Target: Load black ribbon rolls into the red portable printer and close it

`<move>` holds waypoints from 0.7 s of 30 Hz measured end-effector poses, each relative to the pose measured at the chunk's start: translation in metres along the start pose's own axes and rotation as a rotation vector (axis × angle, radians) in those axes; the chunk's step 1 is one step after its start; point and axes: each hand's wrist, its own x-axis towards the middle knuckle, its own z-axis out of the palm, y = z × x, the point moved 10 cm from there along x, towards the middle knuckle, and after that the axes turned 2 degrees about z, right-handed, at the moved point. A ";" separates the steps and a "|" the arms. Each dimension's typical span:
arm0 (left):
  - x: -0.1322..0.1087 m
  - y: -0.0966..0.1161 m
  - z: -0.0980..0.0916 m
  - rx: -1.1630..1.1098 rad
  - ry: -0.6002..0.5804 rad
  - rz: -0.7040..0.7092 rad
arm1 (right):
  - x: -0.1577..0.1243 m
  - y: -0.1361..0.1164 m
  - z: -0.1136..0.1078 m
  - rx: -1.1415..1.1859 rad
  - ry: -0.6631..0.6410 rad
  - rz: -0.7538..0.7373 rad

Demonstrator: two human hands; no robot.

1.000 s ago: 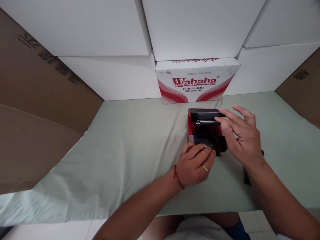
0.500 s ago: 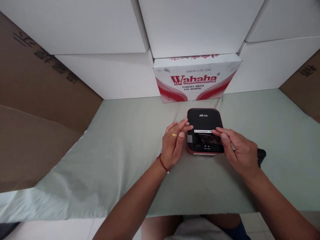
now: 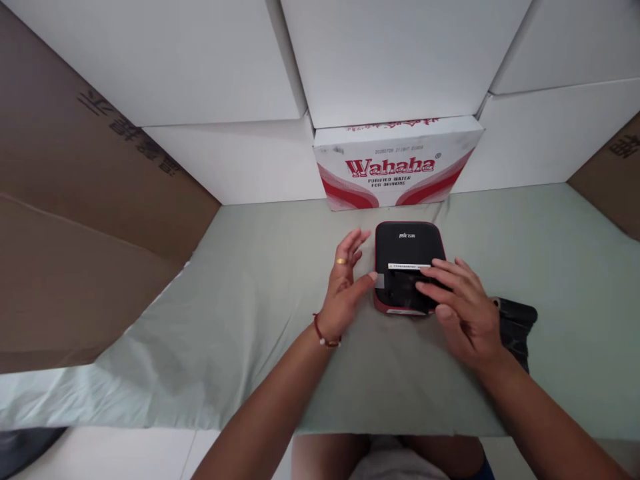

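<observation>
A small black and red box-shaped device (image 3: 409, 250) sits lid-closed on the pale green cloth of the table (image 3: 250, 300), just in front of a Wahaha carton (image 3: 397, 163). My left hand (image 3: 345, 283) is open beside the device's left side, its thumb touching the left edge, fingers spread upward. My right hand (image 3: 457, 307) lies open with its fingers flat on the front part of the device's top.
White cartons are stacked along the back, and brown cardboard boxes (image 3: 90, 220) flank the table on both sides. A black object (image 3: 517, 323) lies on the cloth right of my right wrist. The table's near edge runs below my forearms.
The device's lid, open a second ago, is now closed. My left hand moved from the front to the left side. My right hand came down onto the top.
</observation>
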 end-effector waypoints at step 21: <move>0.006 -0.046 0.029 -0.331 -0.162 -0.218 | -0.002 -0.017 -0.011 -0.113 0.105 -0.057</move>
